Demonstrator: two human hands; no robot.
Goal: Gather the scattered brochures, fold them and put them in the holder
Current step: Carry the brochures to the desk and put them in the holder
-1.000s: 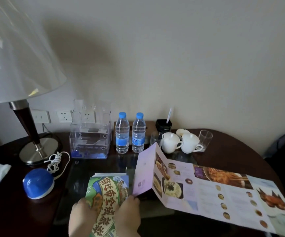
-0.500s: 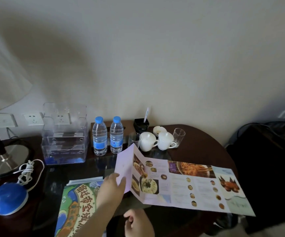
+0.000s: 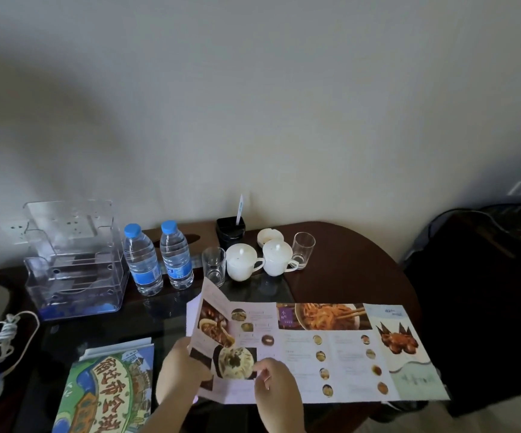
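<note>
Both hands point(image 3: 228, 375) pinching the unfolded food brochure point(image 3: 331, 348); illustrated brochure point(image 3: 109, 392) with large Chinese lettering alongside.

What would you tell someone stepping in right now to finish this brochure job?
Left hand: gripping the raised left panel of the food brochure.
Right hand: pinching its near edge.
Food brochure: mostly unfolded across the table.
Green map brochure: folded, lying front left.
Clear holder: back left; no brochure visible inside.
Left: fold the food brochure, then put both in the holder.
</note>
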